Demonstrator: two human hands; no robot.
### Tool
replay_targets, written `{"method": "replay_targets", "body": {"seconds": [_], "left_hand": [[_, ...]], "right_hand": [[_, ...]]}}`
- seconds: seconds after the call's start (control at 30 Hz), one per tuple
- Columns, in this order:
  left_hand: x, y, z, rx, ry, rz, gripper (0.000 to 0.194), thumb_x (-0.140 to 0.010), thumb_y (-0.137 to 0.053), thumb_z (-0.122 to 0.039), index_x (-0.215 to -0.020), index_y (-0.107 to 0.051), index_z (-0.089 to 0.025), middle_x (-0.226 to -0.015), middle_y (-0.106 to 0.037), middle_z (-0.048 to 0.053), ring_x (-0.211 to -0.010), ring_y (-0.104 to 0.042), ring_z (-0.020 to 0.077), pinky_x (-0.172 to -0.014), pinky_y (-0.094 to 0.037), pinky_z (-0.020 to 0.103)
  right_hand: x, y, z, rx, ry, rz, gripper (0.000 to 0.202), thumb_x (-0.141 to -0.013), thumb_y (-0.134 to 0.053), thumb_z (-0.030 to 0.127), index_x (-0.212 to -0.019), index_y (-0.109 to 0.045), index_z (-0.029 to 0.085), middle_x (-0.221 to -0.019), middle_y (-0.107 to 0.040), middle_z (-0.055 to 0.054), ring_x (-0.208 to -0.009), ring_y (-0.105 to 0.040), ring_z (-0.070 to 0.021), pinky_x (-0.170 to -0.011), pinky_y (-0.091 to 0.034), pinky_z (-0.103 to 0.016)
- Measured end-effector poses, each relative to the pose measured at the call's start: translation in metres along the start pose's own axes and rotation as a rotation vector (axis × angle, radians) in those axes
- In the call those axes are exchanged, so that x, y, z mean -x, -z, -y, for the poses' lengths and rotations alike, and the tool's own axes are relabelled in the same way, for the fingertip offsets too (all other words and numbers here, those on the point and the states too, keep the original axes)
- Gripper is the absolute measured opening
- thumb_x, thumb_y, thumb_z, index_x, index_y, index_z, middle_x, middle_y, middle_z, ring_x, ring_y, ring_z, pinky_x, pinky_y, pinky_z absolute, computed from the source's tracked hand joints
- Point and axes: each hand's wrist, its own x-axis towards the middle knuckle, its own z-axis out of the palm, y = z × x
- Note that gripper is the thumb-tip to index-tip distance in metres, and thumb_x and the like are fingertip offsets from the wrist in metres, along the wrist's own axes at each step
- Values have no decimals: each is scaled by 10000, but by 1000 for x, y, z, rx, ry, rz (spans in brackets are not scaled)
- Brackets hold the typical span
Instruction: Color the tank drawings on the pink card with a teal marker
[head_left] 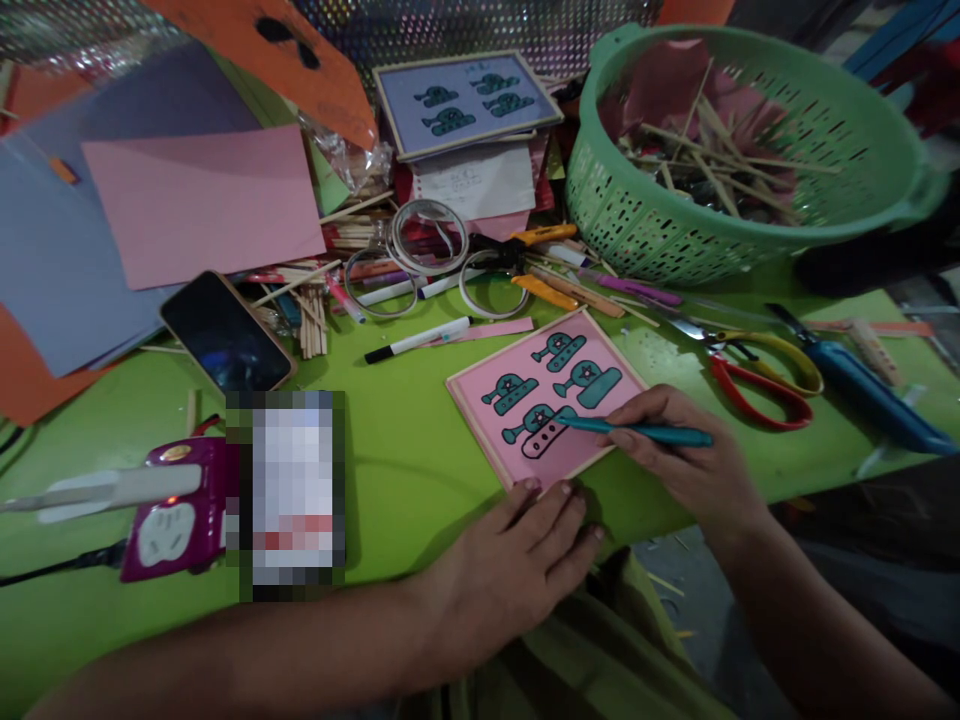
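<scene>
Looking for writing first, the white lined paper sheet (480,180) at the back of the lime-green table (405,410) carries a few handwritten lines, too small to make out. Above it, the lilac card framed with pale wooden strips (409,105) shows a faint scrawl near its upper edge, also unreadable. Whatever is printed on the white and red box (292,490) at left is blurred into blocks.

The right hand (679,455) grips a slim teal marker (671,434) between thumb and fingers, its tip reaching the pink rectangular card framed with pale wooden strips (546,385). That card lies flat on the table, just ahead of the left hand and to the left of the right. It bears four black-outlined, tank-like drawings with stars; on the one under the marker tip, the lower body with small circles is mostly pink, while the others are filled in teal. The left hand (536,545) is closed on nothing, palm down, fingers loosely spread, fingertips at the card's near edge
</scene>
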Motion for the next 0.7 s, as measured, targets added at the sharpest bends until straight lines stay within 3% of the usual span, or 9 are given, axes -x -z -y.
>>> {"method": "replay_targets", "body": {"seconds": [0.7], "left_hand": [[-1,-1,-1,-18,24,-47,473,-1084,-471,-275,-1553,-510,-231,-1574,-572,71,-1436,-531,232,-1146,-396,405]], "right_hand": [[2,1,-3,19,49,3,118,-895,-797,344,-894,-721,252,-744,-732,-7,-614,-670,-158,-543,-518,-247]]}}
